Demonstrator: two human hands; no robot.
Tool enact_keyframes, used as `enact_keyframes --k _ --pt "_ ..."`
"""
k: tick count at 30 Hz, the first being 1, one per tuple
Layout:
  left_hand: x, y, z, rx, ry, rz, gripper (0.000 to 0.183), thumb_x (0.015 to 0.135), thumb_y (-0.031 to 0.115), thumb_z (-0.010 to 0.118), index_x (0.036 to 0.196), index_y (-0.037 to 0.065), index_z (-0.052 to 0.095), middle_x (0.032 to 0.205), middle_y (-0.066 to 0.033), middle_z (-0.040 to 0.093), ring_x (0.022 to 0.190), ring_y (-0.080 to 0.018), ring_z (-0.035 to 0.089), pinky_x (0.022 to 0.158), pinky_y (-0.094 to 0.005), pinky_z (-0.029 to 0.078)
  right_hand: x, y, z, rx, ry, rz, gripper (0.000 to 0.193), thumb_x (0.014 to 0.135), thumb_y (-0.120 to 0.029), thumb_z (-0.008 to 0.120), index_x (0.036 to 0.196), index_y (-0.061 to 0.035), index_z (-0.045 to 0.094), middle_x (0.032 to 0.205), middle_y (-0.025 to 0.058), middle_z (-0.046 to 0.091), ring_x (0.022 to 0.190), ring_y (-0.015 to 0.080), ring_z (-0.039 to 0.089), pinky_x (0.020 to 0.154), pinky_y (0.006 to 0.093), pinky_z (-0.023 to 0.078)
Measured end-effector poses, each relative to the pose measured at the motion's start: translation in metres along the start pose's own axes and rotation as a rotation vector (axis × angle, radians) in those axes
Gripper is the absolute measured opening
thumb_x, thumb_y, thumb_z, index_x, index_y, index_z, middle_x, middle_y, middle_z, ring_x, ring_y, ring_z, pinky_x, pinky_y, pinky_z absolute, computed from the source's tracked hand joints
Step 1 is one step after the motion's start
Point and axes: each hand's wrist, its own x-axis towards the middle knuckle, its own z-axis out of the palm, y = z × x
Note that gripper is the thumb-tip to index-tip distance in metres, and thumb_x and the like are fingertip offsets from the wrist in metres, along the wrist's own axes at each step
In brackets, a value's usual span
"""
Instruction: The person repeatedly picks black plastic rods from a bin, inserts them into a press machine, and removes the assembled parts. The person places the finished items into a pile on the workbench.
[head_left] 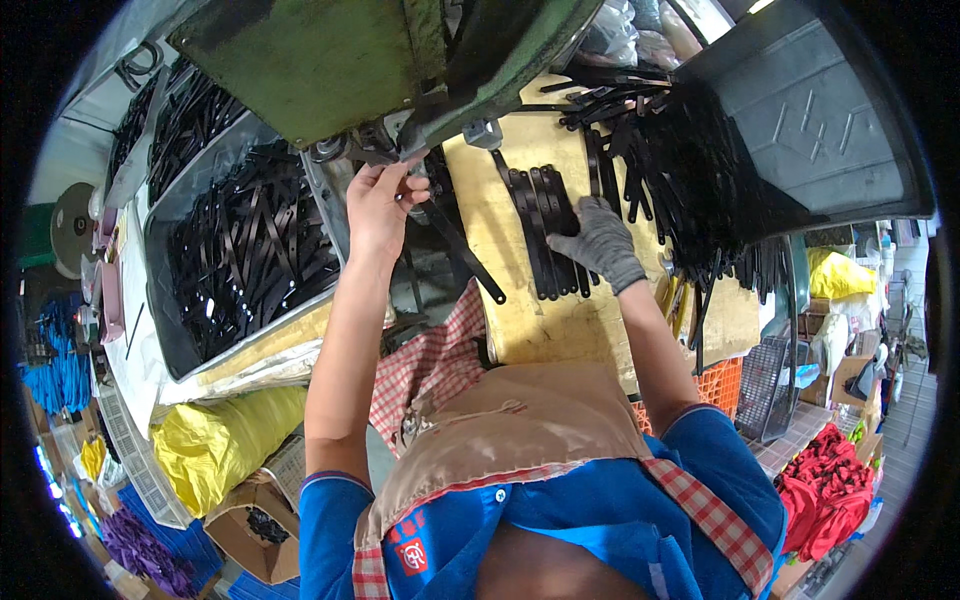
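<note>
My bare left hand (385, 205) is raised to the underside of a green machine (320, 60), its fingers pinched together. From those fingers a long black strip (465, 250) with a hole at its end slants down over the board's left edge. My right hand (605, 248), in a grey glove, lies with thumb stretched out over the right side of a row of black strips (540, 235). These lie side by side on a worn yellowish board (540, 335). The machine's parts partly hide the tip of my left hand's fingers.
A grey bin (165, 320) of loose black strips stands at the left. On the right, a large heap of strips (690, 165) spills from a tipped grey bin (830, 120) onto the board. An orange crate (718, 388) and a red pile of cloth-like pieces (830, 490) sit lower right.
</note>
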Motion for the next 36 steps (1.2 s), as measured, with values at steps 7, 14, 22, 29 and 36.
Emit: enact_keyframes --k 7,14,22,29,36 --pt "-0.028 -0.002 -0.029 -0.415 0.206 0.040 0.014 0.092 0.009 0.058 0.099 -0.003 0.059 0.096 -0.0160 0.066 0.076 -0.0147 0.062 0.074 -0.0283 0.055 0.018 -0.023 -0.014 -0.262 -0.173 0.005 0.064 0.074 -0.048 0.066 0.106 0.0053 0.057 0.098 0.0216 0.065 0.092 0.0318 0.065 0.084 0.0398 0.052" --pt "-0.072 -0.028 -0.067 -0.727 0.372 -0.154 0.029 0.089 -0.010 0.046 0.118 -0.014 0.046 0.116 -0.0223 0.055 0.110 -0.0301 0.057 0.103 -0.0378 0.048 0.030 0.020 0.011 -0.087 0.060 -0.118 0.034 0.083 -0.031 0.056 0.099 -0.0014 0.060 0.090 0.0186 0.066 0.083 0.0328 0.065 0.075 0.0440 0.050" --pt "-0.102 -0.053 -0.038 -0.950 0.395 -0.410 0.024 0.091 -0.009 0.040 0.113 -0.014 0.048 0.118 -0.0260 0.056 0.115 -0.0348 0.056 0.101 -0.0388 0.050 -0.024 0.009 0.051 1.098 0.491 -0.044 0.029 0.096 -0.031 0.054 0.110 -0.0053 0.050 0.063 -0.0043 0.046 0.052 0.0036 0.042 0.045 0.0196 0.033" --pt "-0.115 -0.074 -0.033 -0.507 0.221 -0.473 0.018 0.092 0.010 0.050 0.103 -0.002 0.058 0.093 -0.0122 0.063 0.084 -0.0218 0.062 0.081 -0.0341 0.054 -0.046 -0.054 0.010 1.564 -0.142 0.026 0.026 0.095 -0.024 0.056 0.111 -0.0042 0.056 0.067 -0.0003 0.055 0.046 0.0025 0.041 0.040 0.0178 0.030" --pt "-0.100 -0.082 -0.009 -0.127 0.185 -0.320 0.023 0.097 0.024 0.050 0.096 0.003 0.059 0.068 0.0016 0.046 0.062 -0.0104 0.042 0.061 -0.0252 0.036 -0.038 -0.107 -0.015 1.446 -0.417 -0.171 0.019 0.094 -0.019 0.057 0.106 -0.0042 0.057 0.067 0.0041 0.061 0.041 0.0046 0.042 0.037 0.0194 0.031"
